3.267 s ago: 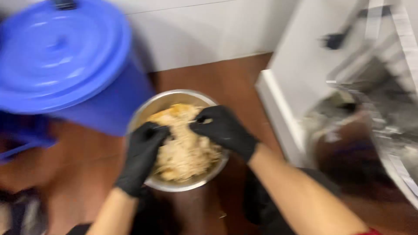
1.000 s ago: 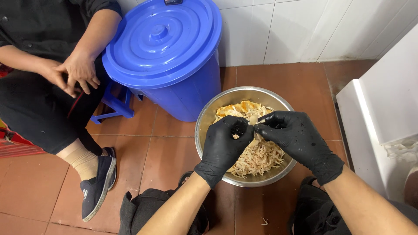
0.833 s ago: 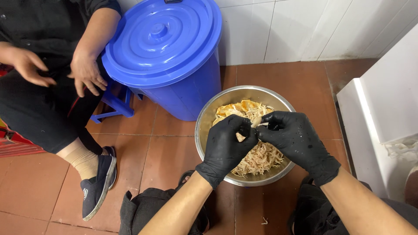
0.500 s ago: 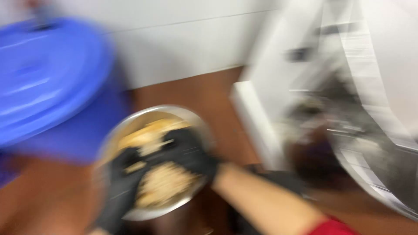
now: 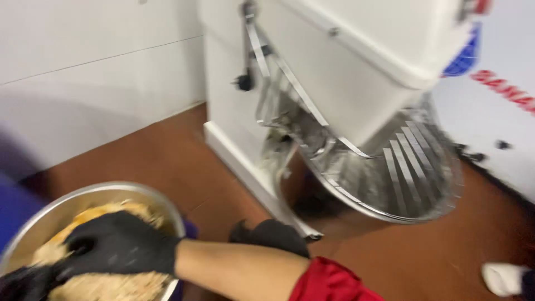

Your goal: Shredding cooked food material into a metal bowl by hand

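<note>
A round metal bowl (image 5: 67,198) of pale shredded food (image 5: 111,281) sits at the lower left of the blurred head view. My right hand (image 5: 120,245), in a black glove, rests on top of the shreds with fingers curled into them. Only part of my left hand (image 5: 22,281), also black-gloved, shows at the bottom left corner, down in the shreds. My bare right forearm and a red sleeve (image 5: 329,281) run in from the bottom edge.
A large white floor mixer (image 5: 356,72) with a wire bowl guard (image 5: 407,173) stands right of the bowl on the brown tiled floor (image 5: 145,161). White wall behind. A blue bin's edge (image 5: 11,206) shows far left. A white shoe tip (image 5: 504,278) shows bottom right.
The view has swung right, from the blue bin and a seated person to the white mixer. Both gloved hands stay in the bowl of shreds.
</note>
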